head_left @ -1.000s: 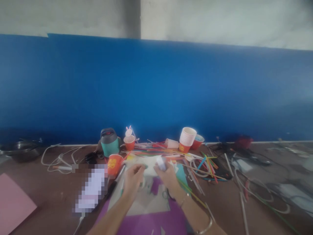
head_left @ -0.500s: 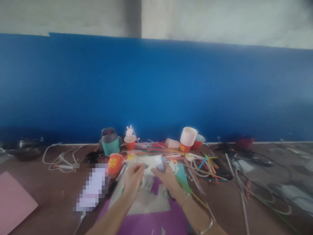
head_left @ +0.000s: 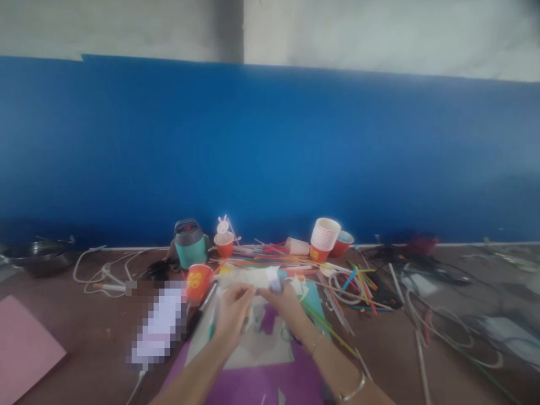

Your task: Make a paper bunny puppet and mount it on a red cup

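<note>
Above the craft sheets, my left hand [head_left: 235, 308] is closed in a pinch. Whatever lies between its fingertips is too small and blurred to make out. Close on its right, my right hand [head_left: 286, 306] is closed around a small white bottle-like object [head_left: 274, 278] with a bluish end. The fingertips of both hands nearly meet. Beneath them a pale sheet [head_left: 244, 357] with a purple patch [head_left: 269, 319] and small cut shapes lies on a purple sheet [head_left: 257, 385].
An orange paper cup [head_left: 198, 283] stands left of my hands, near a teal jar [head_left: 190, 250]. Behind lie colourful sticks [head_left: 253, 260] and a stack of paper cups [head_left: 324, 239]. Loose cables [head_left: 447, 320] spread on the right. A pink sheet [head_left: 27, 346] lies far left.
My left fingertips have moved slightly right and down, and my right fingertips slightly left, so the gap between the hands has narrowed. The white object stays in my right hand.
</note>
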{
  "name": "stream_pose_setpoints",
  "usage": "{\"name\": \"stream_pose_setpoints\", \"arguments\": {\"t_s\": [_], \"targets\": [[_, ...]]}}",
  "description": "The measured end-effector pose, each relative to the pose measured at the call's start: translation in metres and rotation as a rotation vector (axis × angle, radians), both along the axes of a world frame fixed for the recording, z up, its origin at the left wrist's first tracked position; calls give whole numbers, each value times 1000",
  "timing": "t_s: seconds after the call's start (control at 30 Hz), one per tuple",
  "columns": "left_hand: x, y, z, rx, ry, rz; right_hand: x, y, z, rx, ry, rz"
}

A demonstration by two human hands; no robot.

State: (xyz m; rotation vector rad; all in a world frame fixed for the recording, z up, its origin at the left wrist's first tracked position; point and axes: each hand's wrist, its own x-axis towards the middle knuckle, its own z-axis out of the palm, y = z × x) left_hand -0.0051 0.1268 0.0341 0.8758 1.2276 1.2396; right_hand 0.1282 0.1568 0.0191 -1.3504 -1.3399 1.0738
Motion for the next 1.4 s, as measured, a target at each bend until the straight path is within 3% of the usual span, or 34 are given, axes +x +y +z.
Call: {"name": "stream_pose_setpoints", "arguments": {"t_s": [0.37, 0.53, 0.63, 0.73, 0.83, 0.97, 1.17, 1.4], "targets": [[-6, 7, -2, 53, 2, 45, 8, -1, -8, 15, 236, 140], [-8, 8, -3, 61, -7, 20, 9, -6, -3, 51, 249, 175], [-7, 9, -5, 79, -18, 23, 9, -8, 0, 102, 211, 273], [-10, 11, -9, 209, 43, 38, 9, -8, -2, 164, 113, 320], [-15, 15, -13, 351, 252, 76, 10, -4, -8, 252, -48, 264], [-18, 14, -15, 355, 439, 69, 12, -2, -12, 307, -185, 211], [-16, 12, -12, 505, 579, 28, 12, -5, -10, 329, -253, 171], [-18, 13, -15, 533, 623, 30, 13, -5, -7, 337, -262, 192]]}}
